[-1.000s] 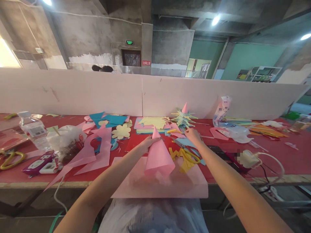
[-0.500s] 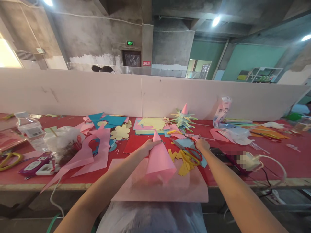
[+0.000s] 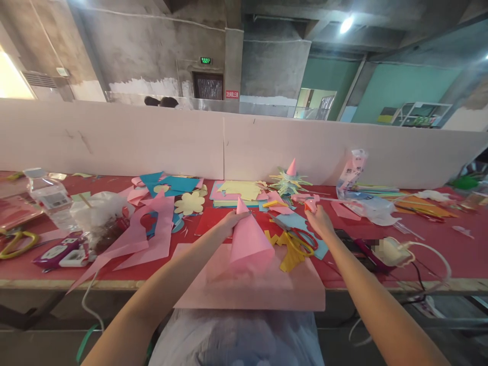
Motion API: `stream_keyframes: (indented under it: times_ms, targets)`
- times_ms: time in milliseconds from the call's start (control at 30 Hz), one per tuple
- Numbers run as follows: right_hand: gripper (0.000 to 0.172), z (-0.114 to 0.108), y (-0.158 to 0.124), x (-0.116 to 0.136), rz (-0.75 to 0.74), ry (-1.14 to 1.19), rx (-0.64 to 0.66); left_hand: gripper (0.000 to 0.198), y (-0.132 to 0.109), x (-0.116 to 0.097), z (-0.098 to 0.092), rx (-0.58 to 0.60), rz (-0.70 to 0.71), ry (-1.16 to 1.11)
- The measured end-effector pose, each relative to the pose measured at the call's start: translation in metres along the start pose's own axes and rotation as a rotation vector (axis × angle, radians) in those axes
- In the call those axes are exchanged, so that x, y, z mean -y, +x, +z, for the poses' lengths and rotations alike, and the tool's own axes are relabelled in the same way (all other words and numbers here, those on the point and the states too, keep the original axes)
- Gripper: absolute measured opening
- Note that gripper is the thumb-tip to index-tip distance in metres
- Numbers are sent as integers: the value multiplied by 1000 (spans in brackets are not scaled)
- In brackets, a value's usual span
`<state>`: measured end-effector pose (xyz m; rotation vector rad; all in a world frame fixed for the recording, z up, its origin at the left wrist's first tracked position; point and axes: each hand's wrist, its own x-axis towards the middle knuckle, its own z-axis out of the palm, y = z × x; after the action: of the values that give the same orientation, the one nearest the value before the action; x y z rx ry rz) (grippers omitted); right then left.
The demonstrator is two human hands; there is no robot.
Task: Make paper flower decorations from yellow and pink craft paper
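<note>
My left hand is closed around a rolled pink paper cone, near its pointed tip. The cone stands tilted on a large pink sheet that overhangs the front edge of the red table. My right hand reaches further back and is closed on a small pink object that I cannot make out clearly. Just below that hand lie red-handled scissors and yellow paper strips.
Cut coloured paper covers the table: pink offcuts, a yellow flower, a spiky paper tree. A water bottle, a plastic bag and yellow scissors are at left. A white plug with cable lies at right. A pale partition stands behind.
My right hand moved from the yellow strips to the right and back, and now grips a small pink object. My left hand stays on the cone.
</note>
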<state>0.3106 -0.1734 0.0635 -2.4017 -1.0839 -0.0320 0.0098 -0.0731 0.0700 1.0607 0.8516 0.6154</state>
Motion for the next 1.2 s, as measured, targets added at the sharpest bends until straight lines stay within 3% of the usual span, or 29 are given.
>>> stream_keyframes:
  times_ms: [133,267,367,667,900,1200]
  targets:
    - [57,-15,-42,32,-175,104,-31,38,3,2,-2,-21,8,-21]
    - [55,-21,-84,54,-298,119,-59,36,5,5,-4,-39,23,-40]
    - [50,-19,-101,60,-334,59,-85,37,6,5,-5,-63,33,-49]
    - [44,-12,-112,69,-337,-51,-161,33,3,3,2,-54,47,-74]
    - [38,-13,-119,70,-443,-107,-282,29,1,4,4,-62,44,-76]
    - [37,-14,-123,72,-453,-129,-314,28,1,5,5,-48,12,-97]
